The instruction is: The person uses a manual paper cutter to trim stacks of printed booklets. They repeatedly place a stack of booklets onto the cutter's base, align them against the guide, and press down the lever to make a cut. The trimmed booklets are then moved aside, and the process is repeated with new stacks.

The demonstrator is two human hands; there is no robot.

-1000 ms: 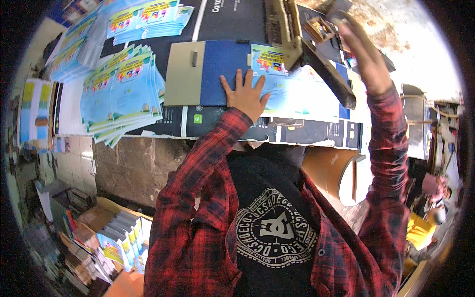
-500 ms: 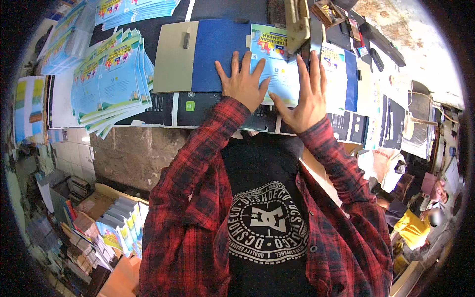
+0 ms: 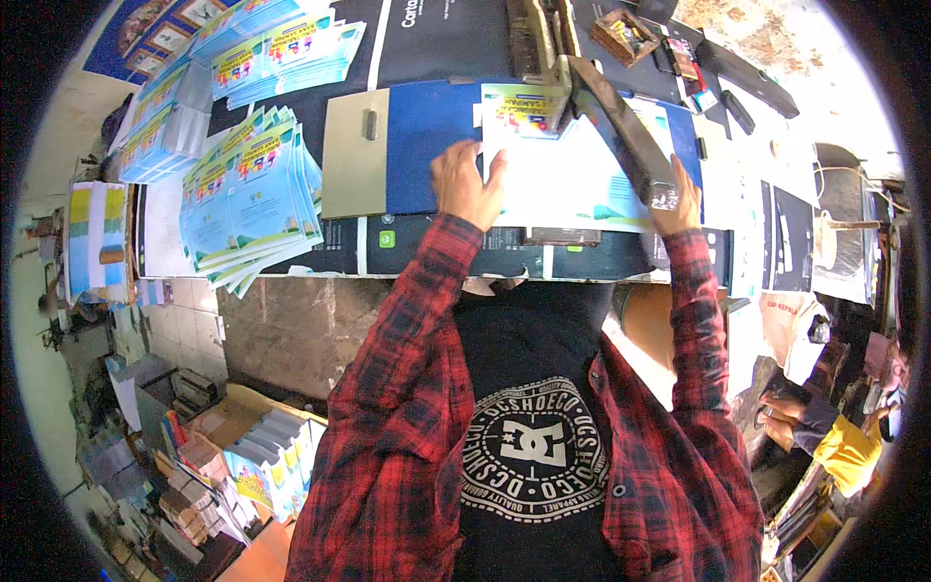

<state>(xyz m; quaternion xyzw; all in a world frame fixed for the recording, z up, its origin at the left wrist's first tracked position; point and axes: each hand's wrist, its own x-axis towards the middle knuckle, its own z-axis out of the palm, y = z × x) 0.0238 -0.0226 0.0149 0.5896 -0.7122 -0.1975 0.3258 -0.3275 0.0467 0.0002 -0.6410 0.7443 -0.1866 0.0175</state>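
My left hand (image 3: 469,184) lies at the left edge of a light-blue printed sheet (image 3: 543,184), thumb apart from the bent fingers, over a blue board (image 3: 417,145). The sheet is washed out by glare. My right hand (image 3: 683,199) is wrapped round the lower end of a dark metal lever (image 3: 621,131), which slants across the sheet's right part. Its palm is partly hidden behind the lever. The lever's upper end joins a worn metal frame (image 3: 529,39) at the table's far side.
Fanned printed sheets (image 3: 252,199) lie to the left, with tall stacks (image 3: 170,126) behind. A small wooden box (image 3: 624,37) stands at the far right. Below left is a carton of booklets (image 3: 267,456). A person in yellow (image 3: 849,451) is at the lower right.
My right hand has left the sheet, moved right and taken hold of the lever, which now slants down toward me. My left hand's fingers have drawn in. The whole view has shifted.
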